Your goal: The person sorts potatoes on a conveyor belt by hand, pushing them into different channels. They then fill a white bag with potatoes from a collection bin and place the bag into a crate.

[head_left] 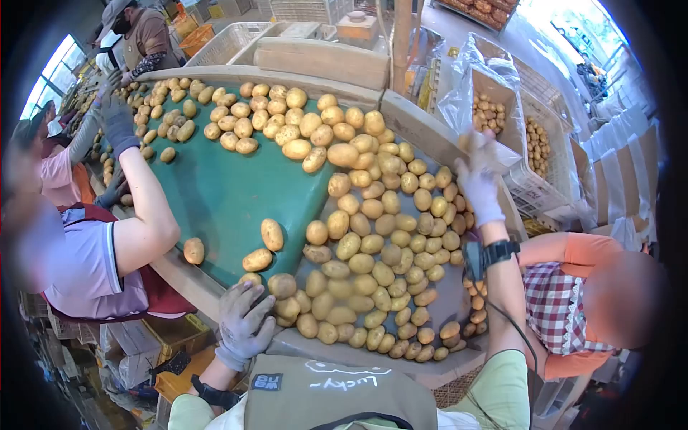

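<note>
My left hand (242,324), in a grey glove, rests at the near wooden edge with its fingers spread. Its fingertips are close to a small potato (250,279) and a larger brown potato (282,286). My right hand (479,179), in a pale glove, reaches over the far right rim, towards the crates. Motion smears its fingers, and a brownish blur at their tips cannot be made out clearly. Many potatoes (372,244) cover the grey end of the sorting table, beside the green conveyor belt (229,186), where more lie scattered.
Beyond the right rim, a lined box (489,113) and a white plastic crate (536,147) hold potatoes. Co-workers stand on the left, one with a gloved hand (117,122) over the belt. Another person in a checked apron (555,308) is at right. A wooden post (401,46) rises behind.
</note>
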Demonstrator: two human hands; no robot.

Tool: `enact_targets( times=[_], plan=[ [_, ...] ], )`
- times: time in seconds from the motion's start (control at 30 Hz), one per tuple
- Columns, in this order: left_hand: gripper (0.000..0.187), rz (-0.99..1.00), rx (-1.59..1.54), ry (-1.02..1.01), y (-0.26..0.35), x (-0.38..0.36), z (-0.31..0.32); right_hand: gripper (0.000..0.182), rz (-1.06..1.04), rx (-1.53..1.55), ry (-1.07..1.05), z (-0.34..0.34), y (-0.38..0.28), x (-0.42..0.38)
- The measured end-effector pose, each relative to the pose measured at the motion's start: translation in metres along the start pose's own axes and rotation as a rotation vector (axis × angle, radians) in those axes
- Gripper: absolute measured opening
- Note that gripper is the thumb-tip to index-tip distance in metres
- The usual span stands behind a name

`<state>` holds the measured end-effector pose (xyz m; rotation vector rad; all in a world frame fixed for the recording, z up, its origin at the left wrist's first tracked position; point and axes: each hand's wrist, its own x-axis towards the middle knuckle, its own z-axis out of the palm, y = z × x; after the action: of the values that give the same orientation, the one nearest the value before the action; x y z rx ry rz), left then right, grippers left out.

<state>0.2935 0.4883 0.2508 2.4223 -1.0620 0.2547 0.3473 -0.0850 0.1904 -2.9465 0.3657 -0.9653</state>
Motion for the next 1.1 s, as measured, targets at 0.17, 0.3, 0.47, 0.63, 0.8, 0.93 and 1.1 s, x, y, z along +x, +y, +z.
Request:
enact_targets(
  times=[0.17,0.3,0.47,0.63,0.8,0.93,1.1],
  plan=[
    [0.042,0.022,-0.004,0.013,-0.003,0.001,-0.001,0.063,-0.166,0.142,-0.278,-0.042,-0.106,-0.015],
    [0.042,0.010,-0.034,0.038,-0.009,0.004,-0.004,0.052,-0.464,0.119,-0.203,-0.071,-0.186,-0.102],
    [0.041,0.030,-0.003,0.000,-0.003,0.006,0.002,0.047,-0.035,0.555,-0.398,-0.054,-0.126,-0.097],
    [0.041,0.037,-0.011,0.044,-0.002,0.004,0.009,0.067,0.303,0.486,-0.892,-0.035,-0.119,-0.045],
    [0.039,0.014,0.000,0.044,0.000,0.003,0.008,0.045,0.481,0.780,-0.731,-0.027,-0.118,-0.064],
    [0.039,-0.008,0.004,0.043,0.002,0.001,0.010,0.043,1.077,1.602,-0.660,-0.028,-0.123,-0.089],
    [0.041,0.006,-0.006,0.043,0.006,0.004,0.012,0.049,1.257,1.866,-0.525,-0.038,-0.133,-0.103]
  ],
)
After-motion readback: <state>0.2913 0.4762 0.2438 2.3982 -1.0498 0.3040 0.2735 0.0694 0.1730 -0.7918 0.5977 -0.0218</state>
